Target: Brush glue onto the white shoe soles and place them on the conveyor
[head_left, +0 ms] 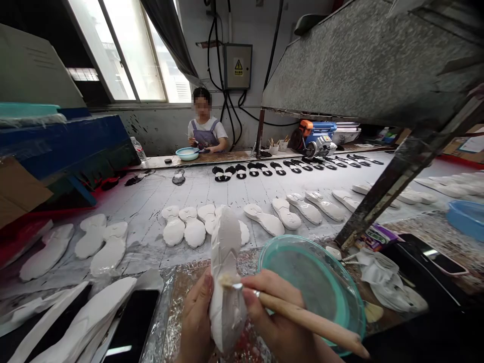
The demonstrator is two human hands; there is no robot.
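Upright in my left hand [197,315] is a white shoe sole [227,242], gripped along its left edge. My right hand [278,312] is closed around a wooden-handled brush [310,320]. The pale bristles touch the middle of the sole's face. Just beyond my right hand sits a teal bowl [310,277] with plastic film over its rim. Several white soles [194,228] lie in a row behind the held one, which partly covers some of them.
A slanted metal post [381,186] rises at the right, near a phone [433,253] and a blue basin [467,216]. Another phone [132,325] and stacked soles [86,322] lie at the lower left. Black shoe parts [280,168] line the belt's far side, where a person [206,128] sits.
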